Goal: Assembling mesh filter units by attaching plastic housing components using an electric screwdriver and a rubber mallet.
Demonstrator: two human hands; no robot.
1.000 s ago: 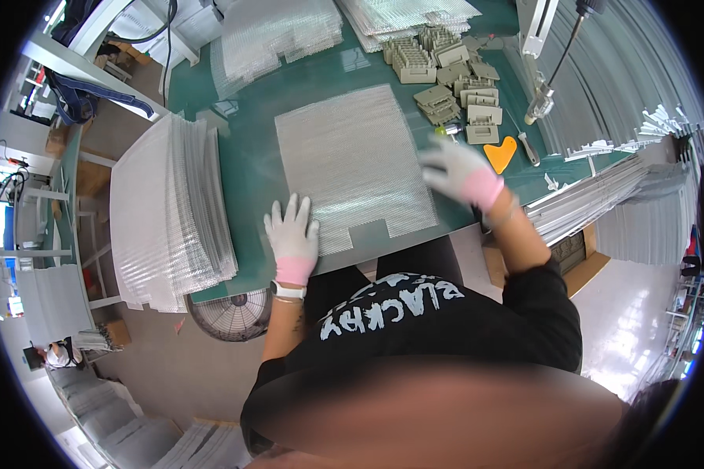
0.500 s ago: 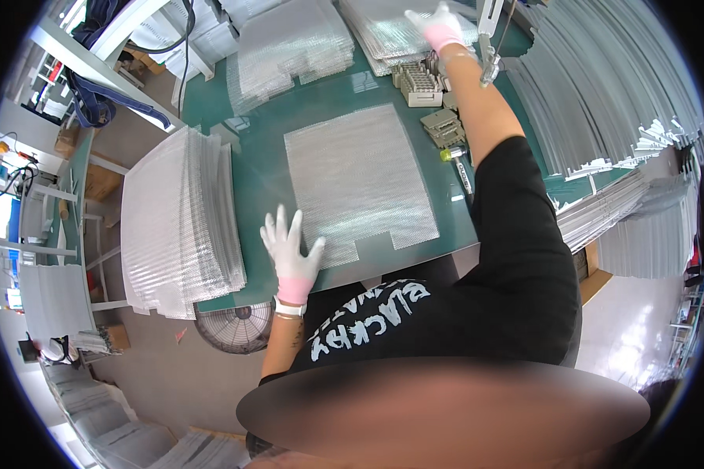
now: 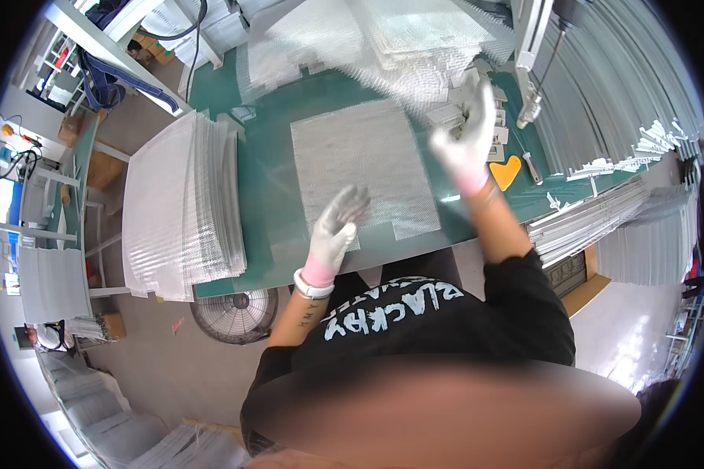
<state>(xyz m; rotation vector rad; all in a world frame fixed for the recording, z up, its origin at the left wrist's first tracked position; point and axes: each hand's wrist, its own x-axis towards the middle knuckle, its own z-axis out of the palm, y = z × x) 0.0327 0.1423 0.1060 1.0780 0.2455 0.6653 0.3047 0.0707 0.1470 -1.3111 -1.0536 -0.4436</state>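
A translucent, ribbed plastic sheet (image 3: 360, 156) with a notch in its near edge lies flat on the green table. Above its near left part hovers my left hand (image 3: 338, 227), white-gloved with a pink cuff, fingers loosely extended and holding nothing. My right hand (image 3: 469, 137), in a matching glove, is at the right of the table, smeared by motion. It appears to grip the edge of another plastic sheet (image 3: 411, 82), which slants blurred from the far stack. Grey plastic blocks (image 3: 497, 133) sit partly hidden behind this hand.
A thick stack of plastic sheets (image 3: 176, 207) stands at the table's left edge, and more stacks (image 3: 289, 39) lie along the back. At right are a yellow heart-shaped piece (image 3: 505, 173), a screwdriver (image 3: 532, 166), a hanging tool (image 3: 530, 109) and tall sheet piles (image 3: 618, 86). A fan (image 3: 235, 315) stands below.
My right hand has come back from the far stack toward me, a sheet shifting along with it. My left hand has moved right, over the flat sheet.
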